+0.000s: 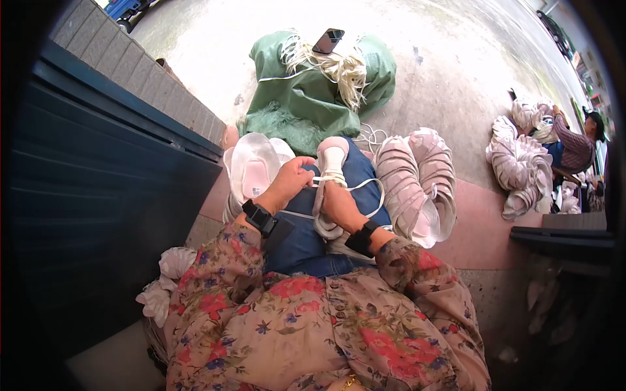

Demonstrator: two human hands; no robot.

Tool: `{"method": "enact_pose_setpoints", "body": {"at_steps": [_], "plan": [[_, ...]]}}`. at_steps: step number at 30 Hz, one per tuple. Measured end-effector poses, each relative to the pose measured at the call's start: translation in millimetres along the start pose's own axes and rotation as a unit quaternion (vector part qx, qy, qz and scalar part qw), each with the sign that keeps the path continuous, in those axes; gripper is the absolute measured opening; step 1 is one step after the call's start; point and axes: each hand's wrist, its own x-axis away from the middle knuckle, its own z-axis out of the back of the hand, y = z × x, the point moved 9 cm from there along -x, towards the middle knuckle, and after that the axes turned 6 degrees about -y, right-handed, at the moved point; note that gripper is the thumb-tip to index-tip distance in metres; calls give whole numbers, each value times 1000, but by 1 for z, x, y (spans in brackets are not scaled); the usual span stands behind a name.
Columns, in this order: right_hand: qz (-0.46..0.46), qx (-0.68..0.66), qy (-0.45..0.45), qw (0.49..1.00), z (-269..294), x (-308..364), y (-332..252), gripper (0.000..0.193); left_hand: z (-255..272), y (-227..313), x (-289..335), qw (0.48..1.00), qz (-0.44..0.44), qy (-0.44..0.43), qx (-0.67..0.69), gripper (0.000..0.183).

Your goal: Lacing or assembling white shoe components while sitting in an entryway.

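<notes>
Writing: and there it was, a small dark print on the insole (255, 171) of the pale shoe at the left, too tiny to read
Shoe: a pale pink one (334, 154) lay across the jeans (365, 166), toe pointing away
Left hand: this one (293, 180) had thumb and fingers pinched on the white lace (383, 193), just over the shoe
Right hand: close beside, this one (340, 203) was clamped on the lace too
Stacks: nested shoes (417, 179) stood at the right knee
Sack: green cloth (277, 107) bore cream cords (345, 70) and a phone (328, 41)
Floor: pink tile (486, 225) met pale concrete (450, 98)
Room: a dark blue panel (117, 176) rose at left; a co-worker (577, 140) sat far right
</notes>
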Motion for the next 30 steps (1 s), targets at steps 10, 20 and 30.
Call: {"method": "enact_pose_setpoints", "body": {"at_steps": [10, 20, 30], "plan": [[-108, -390, -323, 856, 48, 69, 2, 14, -8, 5, 1, 996, 23, -5, 88, 37], [287, -773, -63, 562, 288, 155, -118, 24, -24, -9, -5, 998, 35, -22, -50, 39], [308, -729, -133, 596, 294, 194, -176, 10, -16, 12, 4, 973, -42, 34, -225, 23]]}}
